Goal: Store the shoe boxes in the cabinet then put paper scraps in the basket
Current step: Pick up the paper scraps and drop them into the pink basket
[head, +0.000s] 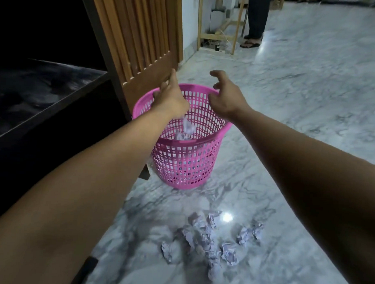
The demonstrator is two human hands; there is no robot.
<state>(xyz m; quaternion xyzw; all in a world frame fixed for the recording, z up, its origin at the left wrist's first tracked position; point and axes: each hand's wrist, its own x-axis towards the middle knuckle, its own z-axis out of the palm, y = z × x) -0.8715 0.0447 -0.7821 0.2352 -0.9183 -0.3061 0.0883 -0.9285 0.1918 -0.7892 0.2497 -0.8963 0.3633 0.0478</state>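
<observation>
To the left of my left hand [170, 98] I see the dark open cabinet [46, 90] and its slatted wooden door [143, 34]. My left hand hangs over the pink basket [182, 154], fingers spread loose and holding nothing. Below both hands, crumpled paper [188, 127] lies inside the basket. My right hand [226, 98] hovers above the far rim, fingers splayed wide, empty. Nearer me than both hands, paper scraps [213, 238] lie scattered on the marble floor [311, 93].
</observation>
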